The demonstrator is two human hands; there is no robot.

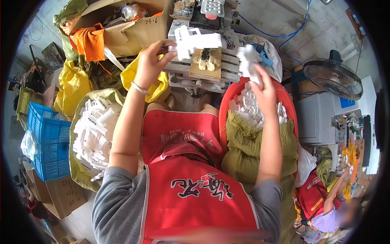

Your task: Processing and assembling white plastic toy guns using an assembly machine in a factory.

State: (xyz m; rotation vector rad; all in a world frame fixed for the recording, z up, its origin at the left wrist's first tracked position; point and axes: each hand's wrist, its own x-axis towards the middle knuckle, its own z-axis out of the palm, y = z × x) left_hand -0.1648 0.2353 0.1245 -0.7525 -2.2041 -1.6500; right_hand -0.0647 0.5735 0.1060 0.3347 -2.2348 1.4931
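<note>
My left hand is raised at the front of a bench machine, its thumb and fingers closed on the edge of a white plastic part. This part has dark printing and overlaps a white block-shaped piece, so where one ends is hard to tell. Just below lies a wooden fixture plate with pale pads on it. My right hand, above a red tub, grips another white plastic part, blurred by motion. Many similar white parts fill the tub beneath that hand.
A green woven sack of white parts stands at my left, beside a blue crate. Beyond are a yellow bag and a large carton. A fan stands at right; another person works at lower right.
</note>
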